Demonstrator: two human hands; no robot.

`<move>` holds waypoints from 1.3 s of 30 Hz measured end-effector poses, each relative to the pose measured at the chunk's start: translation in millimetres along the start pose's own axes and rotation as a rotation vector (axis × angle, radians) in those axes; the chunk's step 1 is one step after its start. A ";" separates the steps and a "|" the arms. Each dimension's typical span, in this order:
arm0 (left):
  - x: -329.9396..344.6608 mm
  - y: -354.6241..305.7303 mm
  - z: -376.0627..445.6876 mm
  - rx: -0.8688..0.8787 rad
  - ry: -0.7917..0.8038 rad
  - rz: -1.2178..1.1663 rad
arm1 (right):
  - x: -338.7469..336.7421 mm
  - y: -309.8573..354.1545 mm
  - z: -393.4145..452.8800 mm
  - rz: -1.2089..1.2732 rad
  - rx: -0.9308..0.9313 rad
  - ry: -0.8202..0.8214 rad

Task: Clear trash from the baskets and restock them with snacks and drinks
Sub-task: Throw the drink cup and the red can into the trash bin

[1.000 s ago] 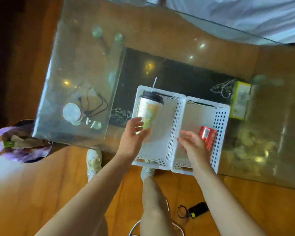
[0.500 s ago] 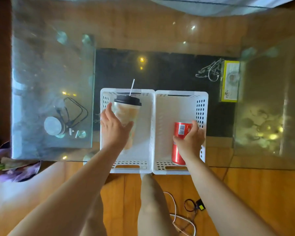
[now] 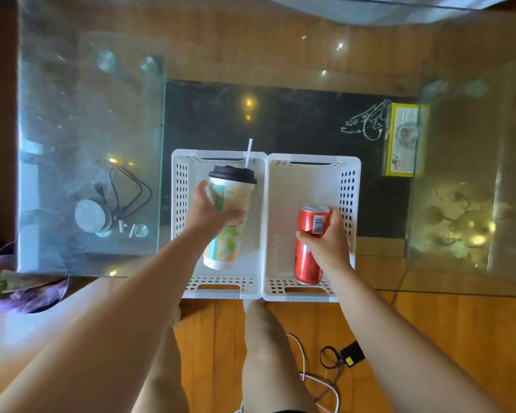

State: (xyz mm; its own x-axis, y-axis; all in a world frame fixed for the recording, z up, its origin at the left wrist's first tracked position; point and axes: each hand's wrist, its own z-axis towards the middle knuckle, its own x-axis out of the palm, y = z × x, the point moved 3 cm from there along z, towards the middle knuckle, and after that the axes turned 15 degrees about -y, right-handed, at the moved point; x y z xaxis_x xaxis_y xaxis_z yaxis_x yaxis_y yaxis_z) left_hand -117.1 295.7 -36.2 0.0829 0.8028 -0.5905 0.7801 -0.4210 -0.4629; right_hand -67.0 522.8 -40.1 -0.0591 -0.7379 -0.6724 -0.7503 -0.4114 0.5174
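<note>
My left grip [image 3: 209, 210] is wrapped round the middle of a tall paper cup [image 3: 228, 225] with a black lid and a white straw [image 3: 248, 152], fingers curled behind it and thumb across its printed front. The cup sits over the left basket [image 3: 181, 186], tilted a little with its lid toward the far end (whether its base touches the basket floor, I cannot tell). My right grip [image 3: 328, 244] is clamped on a red can [image 3: 309, 231], fingers round its right side and thumb across the front just under the barcode. The can is inside the right basket [image 3: 348, 186], near its front right corner, its top leaning toward the far end.

The two white perforated baskets stand side by side, touching along their long walls, at the near edge of the glass counter [image 3: 84, 114], their front handles slightly over the edge. Under the glass lies a dark panel. To the right of the baskets, well apart, a yellow box [image 3: 403, 138] rests on the counter. On the left part of the counter there is a round disc with a black cable [image 3: 125, 189] looped beside it. On the floor at my left sits a purple bag [image 3: 27, 293] holding some rubbish, and by my legs a black charger [image 3: 352, 354] with white cord lies on the wooden boards.
</note>
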 end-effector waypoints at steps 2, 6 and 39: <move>-9.2 0.1 -4.0 -0.014 -0.028 -0.065 | -6.1 7.3 -4.1 0.034 -0.020 0.011; -39.4 0.1 -19.1 -0.001 -0.063 -0.236 | -14.6 29.3 -18.9 0.094 -0.078 0.044; -421.7 395.4 -15.8 -0.254 -0.589 -0.728 | 378.9 191.6 -380.4 -0.157 -0.289 0.565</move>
State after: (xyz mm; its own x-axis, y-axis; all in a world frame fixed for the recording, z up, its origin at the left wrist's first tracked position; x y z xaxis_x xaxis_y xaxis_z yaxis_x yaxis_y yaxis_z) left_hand 166.2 -202.6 40.2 -0.7433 0.4617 -0.4841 0.6339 0.2548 -0.7303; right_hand 17.4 -39.1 5.7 0.4513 -0.7925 -0.4102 -0.5099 -0.6062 0.6103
